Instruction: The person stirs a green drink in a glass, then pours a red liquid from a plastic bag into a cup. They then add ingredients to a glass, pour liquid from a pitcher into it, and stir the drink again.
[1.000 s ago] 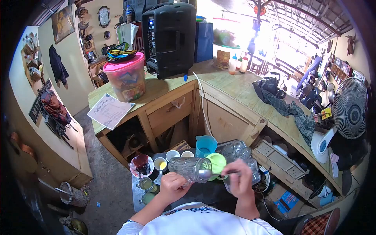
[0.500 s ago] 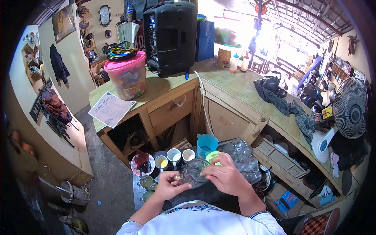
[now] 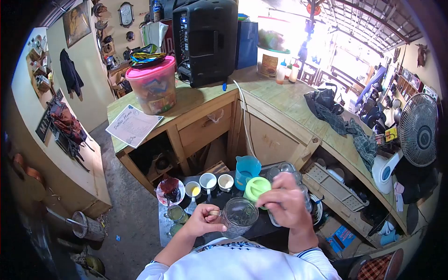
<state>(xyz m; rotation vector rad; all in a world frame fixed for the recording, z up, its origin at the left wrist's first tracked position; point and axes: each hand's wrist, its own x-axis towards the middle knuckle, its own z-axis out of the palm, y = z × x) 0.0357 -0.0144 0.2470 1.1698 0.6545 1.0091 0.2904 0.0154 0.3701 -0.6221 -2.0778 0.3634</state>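
Note:
My left hand (image 3: 204, 222) grips a clear glass mug (image 3: 239, 215) by its handle, close in front of my body. Dark, greenish bits show through the glass. To the right of the mug, my right hand (image 3: 285, 198) is raised, its bent fingers smeared by motion; whether they hold anything I cannot tell. Just left of those fingers is a container with a light green lid (image 3: 257, 188). Behind it stands a blue translucent pitcher (image 3: 247, 171). White cups (image 3: 208, 180) with pale and yellow contents line the dark low table (image 3: 196, 179).
A plate with a dark red bag (image 3: 170, 191) and glass mugs (image 3: 177, 214) stand at the table's left. Clear glasses (image 3: 287, 167) sit at right, partly behind my hand. The wooden counter (image 3: 275, 95) beyond carries a speaker (image 3: 207, 44), a pink-lidded tub (image 3: 151, 88) and a fan (image 3: 417, 130).
My right hand has left the mug's rim and moved up and to the right. The mug, still in my left hand, now has its opening more toward me.

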